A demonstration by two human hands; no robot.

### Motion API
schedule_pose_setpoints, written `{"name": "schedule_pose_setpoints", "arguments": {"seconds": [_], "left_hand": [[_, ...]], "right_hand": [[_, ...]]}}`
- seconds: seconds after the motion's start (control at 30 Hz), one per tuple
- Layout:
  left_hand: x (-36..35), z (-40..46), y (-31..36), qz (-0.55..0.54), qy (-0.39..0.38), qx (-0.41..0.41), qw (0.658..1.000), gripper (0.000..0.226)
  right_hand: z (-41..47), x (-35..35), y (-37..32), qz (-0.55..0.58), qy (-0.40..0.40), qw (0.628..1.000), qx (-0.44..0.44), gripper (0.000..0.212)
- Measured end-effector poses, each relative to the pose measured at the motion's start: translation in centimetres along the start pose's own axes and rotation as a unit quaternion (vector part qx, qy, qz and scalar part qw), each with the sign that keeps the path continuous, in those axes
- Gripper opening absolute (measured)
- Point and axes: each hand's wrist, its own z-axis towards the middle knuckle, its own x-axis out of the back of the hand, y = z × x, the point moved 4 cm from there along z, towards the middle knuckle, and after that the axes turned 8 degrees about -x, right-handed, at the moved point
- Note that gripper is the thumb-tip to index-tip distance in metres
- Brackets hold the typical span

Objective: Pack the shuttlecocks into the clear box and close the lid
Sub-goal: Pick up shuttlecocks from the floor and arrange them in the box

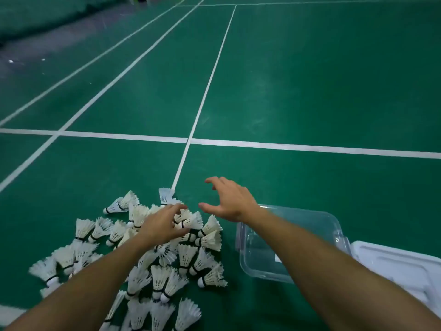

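Note:
A heap of several white feather shuttlecocks [171, 256] lies on the green court floor at lower left. My left hand [162, 226] rests on top of the heap, fingers spread over the shuttlecocks, with nothing clearly held. My right hand [229, 199] hovers above the floor just right of the heap's far edge, fingers curled apart and empty. The clear box [317, 218] stands open to the right, under my right forearm; it looks empty. Its white lid [401, 266] lies flat beside it at the far right.
White court lines [191, 139] cross the green floor ahead. A dark green padded edge [35, 20] runs along the far left. Small white specks [10, 61] lie on the grey strip beside it.

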Motion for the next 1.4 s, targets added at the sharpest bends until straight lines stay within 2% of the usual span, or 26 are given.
{"name": "schedule_pose_setpoints", "arguments": {"seconds": [0.1, 0.2, 0.27, 0.47, 0.63, 0.8, 0.9, 1.13, 1.27, 1.4], "left_hand": [[-0.8, 1.3, -0.8, 0.063, 0.036, 0.012, 0.997, 0.067], [-1.6, 3.3, -1.0, 0.107, 0.058, -0.035, 0.992, 0.065], [-2.3, 4.4, -1.3, 0.146, 0.029, -0.074, 0.986, 0.066], [-2.7, 6.7, -1.9, 0.157, -0.062, -0.087, 0.982, 0.053], [-4.0, 7.7, -1.6, 0.150, -0.116, -0.111, 0.975, 0.069], [-4.7, 7.9, -2.3, 0.107, -0.071, -0.084, 0.988, 0.059], [-4.3, 7.5, -2.8, 0.060, -0.023, -0.058, 0.996, 0.056], [0.3, 5.6, -3.3, -0.015, 0.109, -0.008, 0.994, 0.063], [5.1, 4.6, -1.5, -0.040, 0.177, -0.017, 0.983, 0.071], [9.7, 3.5, 3.4, -0.064, 0.207, -0.058, 0.975, 0.072]], "right_hand": [[1.0, -2.4, -1.0, 0.025, -0.015, 0.999, -0.033, 0.074], [2.4, -5.0, -1.6, 0.056, -0.025, 0.995, -0.073, 0.066], [3.5, -6.3, -1.6, 0.060, -0.029, 0.994, -0.086, 0.066], [4.5, -9.9, -0.1, 0.045, -0.072, 0.984, -0.155, 0.055], [4.7, -12.3, 1.2, 0.060, -0.117, 0.968, -0.214, 0.053], [5.7, -13.5, 1.6, 0.092, -0.134, 0.967, -0.198, 0.062], [6.1, -13.2, 1.8, 0.131, -0.114, 0.967, -0.187, 0.064], [6.0, -8.1, 1.2, 0.205, -0.053, 0.969, -0.124, 0.071], [4.0, 0.1, 0.6, 0.195, -0.025, 0.978, -0.065, 0.070], [-0.5, 10.3, 1.5, 0.181, 0.022, 0.983, -0.016, 0.069]]}}
